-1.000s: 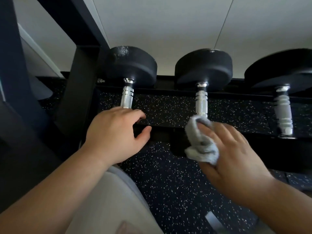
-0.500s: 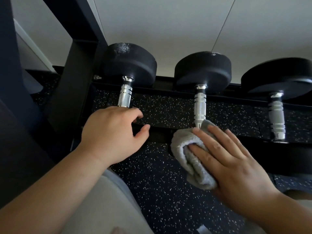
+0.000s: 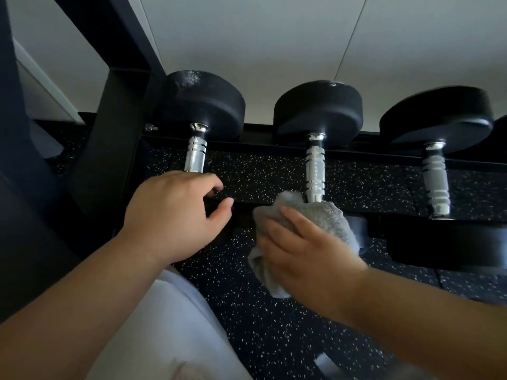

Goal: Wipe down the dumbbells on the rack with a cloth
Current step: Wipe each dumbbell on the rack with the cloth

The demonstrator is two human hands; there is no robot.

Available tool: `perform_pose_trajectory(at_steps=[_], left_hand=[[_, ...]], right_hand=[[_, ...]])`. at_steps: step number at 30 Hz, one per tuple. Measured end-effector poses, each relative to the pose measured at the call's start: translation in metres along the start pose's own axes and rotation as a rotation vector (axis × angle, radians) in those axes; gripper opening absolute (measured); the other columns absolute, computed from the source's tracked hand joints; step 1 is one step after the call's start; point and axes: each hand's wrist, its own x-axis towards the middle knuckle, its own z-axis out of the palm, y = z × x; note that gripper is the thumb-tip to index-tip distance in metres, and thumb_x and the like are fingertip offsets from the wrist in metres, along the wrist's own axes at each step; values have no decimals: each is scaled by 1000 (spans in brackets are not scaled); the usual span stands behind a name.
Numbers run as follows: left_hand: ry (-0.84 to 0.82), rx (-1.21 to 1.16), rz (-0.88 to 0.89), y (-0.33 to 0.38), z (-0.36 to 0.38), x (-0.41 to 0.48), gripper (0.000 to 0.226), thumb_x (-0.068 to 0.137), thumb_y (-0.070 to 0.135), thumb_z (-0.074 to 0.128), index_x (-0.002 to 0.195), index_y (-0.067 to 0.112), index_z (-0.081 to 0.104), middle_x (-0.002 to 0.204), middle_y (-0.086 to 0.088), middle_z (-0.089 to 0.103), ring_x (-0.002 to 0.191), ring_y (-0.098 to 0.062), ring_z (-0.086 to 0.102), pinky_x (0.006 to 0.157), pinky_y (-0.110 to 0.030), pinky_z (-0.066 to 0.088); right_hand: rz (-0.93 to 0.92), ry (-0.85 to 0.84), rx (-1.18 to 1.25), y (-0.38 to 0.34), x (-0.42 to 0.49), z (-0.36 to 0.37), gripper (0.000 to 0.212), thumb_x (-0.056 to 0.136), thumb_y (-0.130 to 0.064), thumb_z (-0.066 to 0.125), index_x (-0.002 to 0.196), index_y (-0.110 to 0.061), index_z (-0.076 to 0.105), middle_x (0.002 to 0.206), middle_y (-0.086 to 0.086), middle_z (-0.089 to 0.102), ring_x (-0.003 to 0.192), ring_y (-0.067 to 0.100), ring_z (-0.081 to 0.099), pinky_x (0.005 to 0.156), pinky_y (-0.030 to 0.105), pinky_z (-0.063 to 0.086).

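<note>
- Head view: my right hand (image 3: 310, 253) was clenched round the bunched grey cloth (image 3: 323, 215), fingers laid over the top of it, pressing it against the near end of the middle dumbbell (image 3: 315, 171), just where the knurled chrome handle met the near head
- I had the cloth wadded rather than spread, which I judged gave a thick pad to bear down on and to work round the curve of that head; it hid most of the head, with only a dark edge showing at its right
- My left hand (image 3: 175, 215) lay over the near end of the left dumbbell (image 3: 194, 157), fingers curled downward and thumb held out; what was under the palm was hidden, so I could not tell whether it clasped the head, the rail or nothing, and I took it for a brace while I leaned in
- The dumbbells lay crosswise on the black rack (image 3: 109, 149), handles running away from me and far heads against the pale wall (image 3: 274, 37), so each handle stood open to a reach from the front
- The right dumbbell (image 3: 436, 182) sat well apart from the cloth, touched by neither hand
- Pale specks showed on the left dumbbell's far head, so I judged wiping remained there
</note>
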Motion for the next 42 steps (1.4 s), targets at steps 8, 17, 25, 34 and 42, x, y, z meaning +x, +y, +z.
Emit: perform_pose_trajectory(at_steps=[8,17,25,34,42], left_hand=[[4,64,18,3,4,2,43,87,60,47,107,32,74,83,12,72,82,-19,67,65,-34,53],[5,35,16,3,0,0,45,87,62,45,106,34,74,88,14,74,84,-16,68,65,-32,52],[5,44,-9,2,2,3,45,86,65,42,104,36,72,86,16,70,81,-14,66,61,-29,45],[10,26,-1,2,1,0,42,86,63,45,103,36,73,85,15,71,82,-16,66,62,-29,45],[11,58,-7,4,4,2,44,86,63,43,102,36,73,83,17,68,79,-13,63,61,-28,37]], right_hand=[[237,360,239,0,-43,38,46,88,-33,67,134,-34,58,161,5,42,149,41,34,111,75,28],[418,482,585,12,-30,28,46,88,-37,72,133,-25,68,148,0,56,137,28,52,112,45,41],[652,364,810,22,-39,24,74,76,-68,62,133,-20,60,124,-1,64,111,25,62,97,47,54],[531,390,743,31,-22,21,62,76,-69,67,122,-27,66,110,-8,68,96,19,65,85,37,55],[662,133,993,41,-57,23,99,61,-77,71,143,-29,45,123,-15,55,103,6,52,87,28,49]])
